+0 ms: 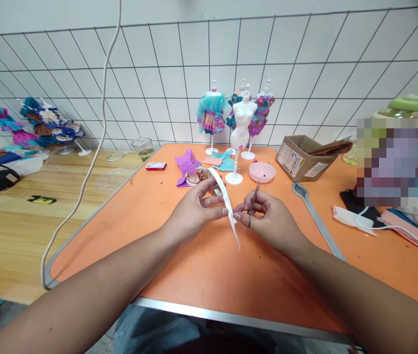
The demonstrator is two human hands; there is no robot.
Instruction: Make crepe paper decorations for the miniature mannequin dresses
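Note:
A narrow white strip point(224, 189) curves upright above the orange table, and its thin lower end hangs loose. My left hand point(194, 209) is closed on it, thumb in front and fingers behind. My right hand point(267, 216) is closed around small metal scissors point(253, 200), whose tips point up. The right thumb and fingertips meet the strip's right edge, so they seem to pinch it there. Beyond my hands stands a bare white mini dress form point(243, 120). Purple crepe paper point(187, 164) and a roll with brown and pink pieces point(199, 177) lie behind the left hand.
Decorated dress forms point(211, 113) stand along the tiled wall. A pink bowl point(262, 172) and a cardboard box point(293, 160) are at the back right. A red and white small box point(156, 166) lies at left. A white cable point(102, 108) hangs down the left side.

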